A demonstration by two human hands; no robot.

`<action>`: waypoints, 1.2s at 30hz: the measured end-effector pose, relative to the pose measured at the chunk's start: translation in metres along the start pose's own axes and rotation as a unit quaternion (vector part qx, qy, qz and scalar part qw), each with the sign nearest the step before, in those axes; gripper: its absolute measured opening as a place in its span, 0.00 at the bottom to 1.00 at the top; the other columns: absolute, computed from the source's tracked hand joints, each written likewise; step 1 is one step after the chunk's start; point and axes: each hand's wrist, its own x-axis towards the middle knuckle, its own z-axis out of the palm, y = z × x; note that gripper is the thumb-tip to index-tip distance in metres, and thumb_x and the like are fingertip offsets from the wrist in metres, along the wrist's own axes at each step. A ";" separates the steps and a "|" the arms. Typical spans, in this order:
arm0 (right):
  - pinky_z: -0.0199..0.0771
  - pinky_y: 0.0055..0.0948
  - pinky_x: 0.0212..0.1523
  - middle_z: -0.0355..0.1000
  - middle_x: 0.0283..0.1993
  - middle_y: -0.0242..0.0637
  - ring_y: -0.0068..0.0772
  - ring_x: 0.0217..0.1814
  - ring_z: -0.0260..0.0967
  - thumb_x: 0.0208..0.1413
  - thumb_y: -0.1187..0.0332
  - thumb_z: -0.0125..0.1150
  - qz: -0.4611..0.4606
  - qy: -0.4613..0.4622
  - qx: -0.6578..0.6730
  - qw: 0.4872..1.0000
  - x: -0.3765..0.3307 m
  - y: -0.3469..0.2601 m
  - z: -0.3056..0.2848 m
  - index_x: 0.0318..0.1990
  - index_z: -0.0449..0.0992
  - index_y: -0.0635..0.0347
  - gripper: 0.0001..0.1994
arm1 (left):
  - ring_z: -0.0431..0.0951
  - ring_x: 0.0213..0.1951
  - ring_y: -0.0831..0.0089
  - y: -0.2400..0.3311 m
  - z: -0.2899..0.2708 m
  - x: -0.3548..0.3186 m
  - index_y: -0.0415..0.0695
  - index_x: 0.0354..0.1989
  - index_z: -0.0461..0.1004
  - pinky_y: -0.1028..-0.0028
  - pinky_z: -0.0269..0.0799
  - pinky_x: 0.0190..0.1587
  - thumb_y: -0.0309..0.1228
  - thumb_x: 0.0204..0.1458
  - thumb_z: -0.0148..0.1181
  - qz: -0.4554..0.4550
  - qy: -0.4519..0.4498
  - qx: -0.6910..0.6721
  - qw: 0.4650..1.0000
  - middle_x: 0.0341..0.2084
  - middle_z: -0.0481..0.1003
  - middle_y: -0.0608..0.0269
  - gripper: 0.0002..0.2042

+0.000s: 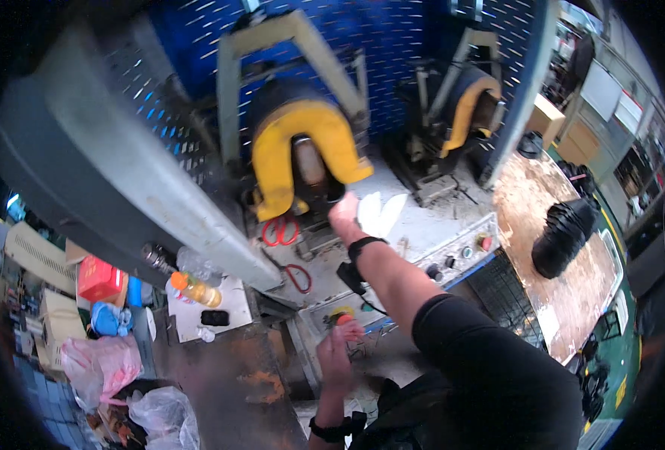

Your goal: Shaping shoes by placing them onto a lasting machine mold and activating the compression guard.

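Observation:
My right hand [343,215] reaches to the base of a machine with a yellow U-shaped pad [280,142]. Its fingers close at a dark piece [335,193] below the pad's opening; what they hold is mostly hidden. Lower down, my left hand [337,351] is open, fingers stretched out beside an orange-red push button [344,320] on the machine's front. White gloves or cloth pieces [381,215] lie just right of my right hand. To its left are red-handled scissors [280,232] and a second red handle loop [299,278].
A second machine with a yellow pad [464,112] stands at right. Stacked black moulded pieces [565,234] rest on a worn wooden board [528,195]. At left are an orange-capped bottle [196,290], a phone [215,319] and plastic bags [103,364]. A grey post [152,180] rises beside the machine.

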 end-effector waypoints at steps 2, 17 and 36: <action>0.69 0.44 0.46 0.72 0.34 0.58 0.55 0.44 0.70 0.53 0.67 0.46 -0.001 -0.006 0.061 0.998 0.014 0.006 -0.015 0.31 0.75 0.68 0.13 | 0.75 0.32 0.73 0.025 0.028 0.003 0.31 0.39 0.73 0.74 0.70 0.39 0.36 0.62 0.33 0.048 0.005 0.039 0.998 0.28 0.76 0.57 0.22; 0.72 0.22 0.40 0.73 0.44 0.34 0.26 0.40 0.73 0.58 0.57 0.51 0.245 -0.429 0.388 0.778 0.019 0.281 -0.390 0.49 0.69 0.58 0.17 | 0.68 0.19 0.81 0.105 0.357 0.152 0.40 0.53 0.67 0.79 0.66 0.24 0.31 0.57 0.51 0.287 0.002 0.097 0.953 0.18 0.69 0.67 0.16; 0.68 0.27 0.50 0.71 0.48 0.37 0.30 0.49 0.70 0.58 0.49 0.49 0.180 -0.336 0.558 0.738 0.012 0.333 -0.572 0.49 0.69 0.60 0.23 | 0.73 0.24 0.67 0.036 0.406 0.009 0.43 0.40 0.78 0.71 0.70 0.31 0.15 0.37 0.53 0.508 -0.199 0.376 0.749 0.25 0.76 0.60 0.18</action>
